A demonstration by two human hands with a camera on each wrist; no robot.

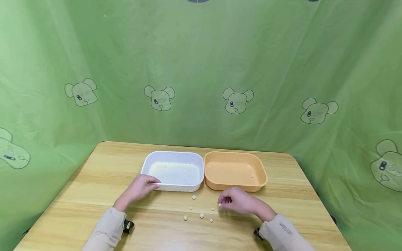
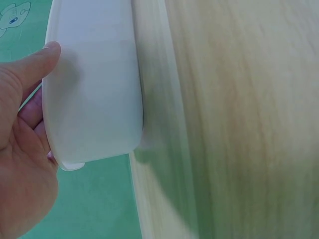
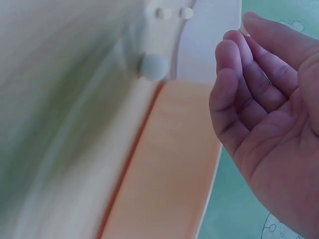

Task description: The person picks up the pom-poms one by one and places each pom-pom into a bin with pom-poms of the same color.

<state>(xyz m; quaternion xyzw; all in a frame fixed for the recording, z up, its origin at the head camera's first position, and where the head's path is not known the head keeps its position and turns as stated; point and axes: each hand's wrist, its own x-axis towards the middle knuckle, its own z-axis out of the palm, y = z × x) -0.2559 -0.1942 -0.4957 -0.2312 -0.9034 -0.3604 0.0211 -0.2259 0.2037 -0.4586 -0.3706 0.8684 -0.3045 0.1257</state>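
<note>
My left hand grips the near left rim of a white plastic bin. In the left wrist view its thumb lies on the outer wall, with the fingers behind the rim. My right hand is above the table in front of an orange bin, pinching a small yellow ball between thumb and fingertips. Loose between the hands lie a larger yellow ball, white balls and small yellow balls. Two small yellowish balls sit inside the white bin.
Both bins stand side by side at the back of the wooden table. The orange bin holds a pale ball at left and a pinkish one at right. A green curtain with bear faces hangs behind and along both sides.
</note>
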